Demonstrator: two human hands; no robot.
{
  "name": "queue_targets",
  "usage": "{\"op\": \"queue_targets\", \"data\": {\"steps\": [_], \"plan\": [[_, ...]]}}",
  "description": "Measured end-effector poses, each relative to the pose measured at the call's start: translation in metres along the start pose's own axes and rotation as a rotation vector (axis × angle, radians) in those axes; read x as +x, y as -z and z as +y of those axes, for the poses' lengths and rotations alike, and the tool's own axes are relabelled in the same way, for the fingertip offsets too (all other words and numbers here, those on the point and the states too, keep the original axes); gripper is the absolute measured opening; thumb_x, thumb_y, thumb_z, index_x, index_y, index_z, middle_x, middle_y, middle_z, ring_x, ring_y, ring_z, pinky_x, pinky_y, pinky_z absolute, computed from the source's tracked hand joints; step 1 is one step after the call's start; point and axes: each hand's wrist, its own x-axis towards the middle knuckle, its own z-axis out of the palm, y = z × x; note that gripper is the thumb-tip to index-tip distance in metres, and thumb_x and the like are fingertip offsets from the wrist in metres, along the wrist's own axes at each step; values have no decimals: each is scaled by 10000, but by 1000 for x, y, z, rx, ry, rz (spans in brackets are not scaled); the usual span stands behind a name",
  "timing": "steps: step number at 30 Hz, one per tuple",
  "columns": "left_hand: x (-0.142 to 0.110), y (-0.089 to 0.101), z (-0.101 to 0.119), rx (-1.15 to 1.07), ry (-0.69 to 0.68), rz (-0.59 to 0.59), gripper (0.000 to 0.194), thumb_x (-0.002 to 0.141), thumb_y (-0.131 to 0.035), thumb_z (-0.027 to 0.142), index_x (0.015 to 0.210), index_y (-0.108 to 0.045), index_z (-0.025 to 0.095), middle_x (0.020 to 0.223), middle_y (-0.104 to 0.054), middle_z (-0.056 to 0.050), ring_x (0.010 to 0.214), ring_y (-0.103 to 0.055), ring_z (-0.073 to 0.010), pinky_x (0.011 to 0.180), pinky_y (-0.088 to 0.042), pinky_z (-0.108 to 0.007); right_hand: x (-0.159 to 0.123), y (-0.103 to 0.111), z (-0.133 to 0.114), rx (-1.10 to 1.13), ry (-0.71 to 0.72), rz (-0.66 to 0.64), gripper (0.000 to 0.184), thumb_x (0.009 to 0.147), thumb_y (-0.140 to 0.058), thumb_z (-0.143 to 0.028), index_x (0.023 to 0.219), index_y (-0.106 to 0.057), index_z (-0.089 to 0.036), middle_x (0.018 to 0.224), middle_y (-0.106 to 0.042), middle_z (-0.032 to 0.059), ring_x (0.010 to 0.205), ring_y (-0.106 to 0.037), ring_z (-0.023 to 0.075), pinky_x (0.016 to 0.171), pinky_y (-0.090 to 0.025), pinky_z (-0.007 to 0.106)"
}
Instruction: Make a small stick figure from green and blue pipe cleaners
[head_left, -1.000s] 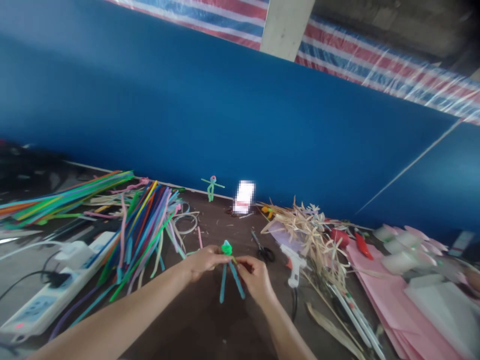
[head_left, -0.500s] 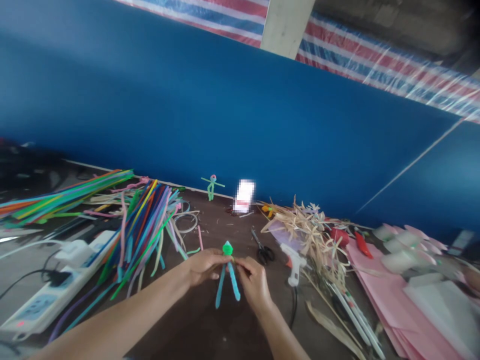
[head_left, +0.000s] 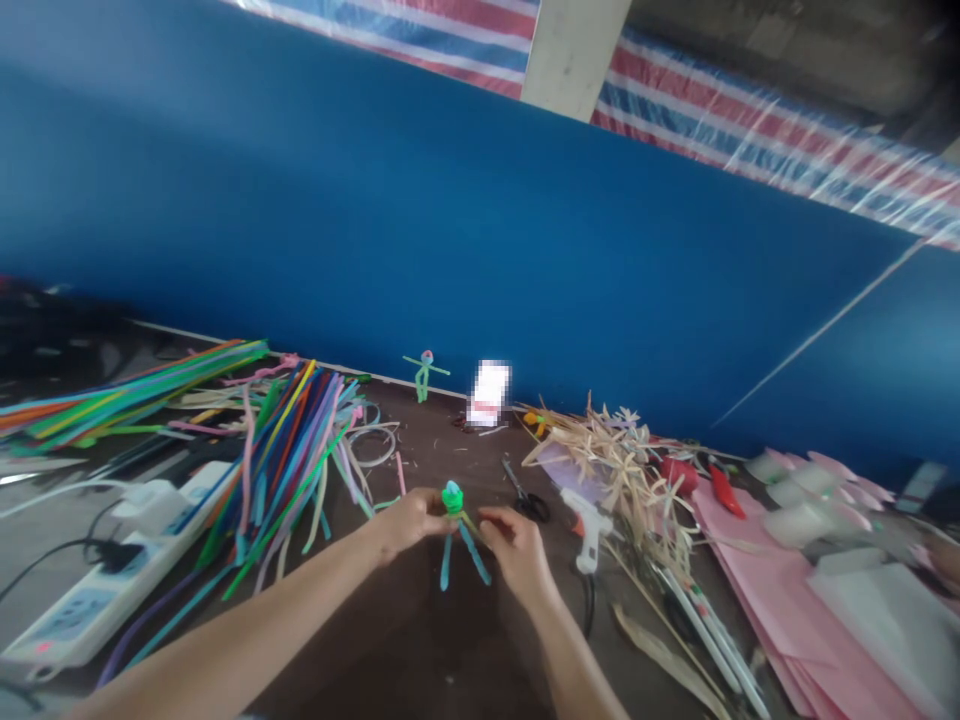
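A small pipe-cleaner figure (head_left: pixel 453 500) with a bright green top and two light blue legs is held up over the dark table, its legs hanging apart. My left hand (head_left: pixel 411 522) pinches it from the left, just below the green part. From its middle a thin yellowish-green stem (head_left: pixel 469 522) runs to the right. The fingers of my right hand (head_left: pixel 516 548) close around the outer end of that stem; the fingertips partly hide it. Beyond my hands, a finished-looking green pipe-cleaner figure (head_left: pixel 424 376) stands near the blue wall.
Bundled pipe cleaners (head_left: pixel 300 450) and a power strip (head_left: pixel 112 580) lie to the left. Black scissors (head_left: pixel 529 500), a hot glue gun (head_left: pixel 587 528) and dried strips (head_left: pixel 622 460) are to the right, with pink sheets (head_left: pixel 772 590) farther out. A bright blurred rectangle (head_left: pixel 489 392) stands at the back.
The figure's legs have swung slightly right and spread wider. My right hand has shifted a little right and up, and more of the yellowish-green stem shows between the hands.
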Motion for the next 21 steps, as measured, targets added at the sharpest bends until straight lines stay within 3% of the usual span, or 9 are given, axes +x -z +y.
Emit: {"op": "queue_targets", "data": {"steps": [12,16,21], "plan": [[0,-7,2,-19,-11,-137,288,554,-694,300,775,-638,124,698,-647,-17,738,-559,-180,761,-379,-292,1,-11,-17,440,-336,-74,239,585,-684,-353,671,-603,-144,534,-610,-6,498,-568,137,506,-421,225],[-1,-6,4,-68,10,-171,233,578,-674,290,733,-629,124,673,-625,-7,680,-537,-153,698,-374,-254,0,-11,-18,399,-288,-59,244,582,-681,-362,654,-593,-146,506,-592,-13,472,-551,128,463,-401,212],[1,-4,1,124,2,-50,193,619,-623,322,626,-610,130,515,-517,45,524,-420,-102,538,-295,-212,-2,-11,-21,277,-156,-37,158,638,-628,-297,618,-590,-146,514,-581,-7,477,-531,121,456,-400,209]]}}
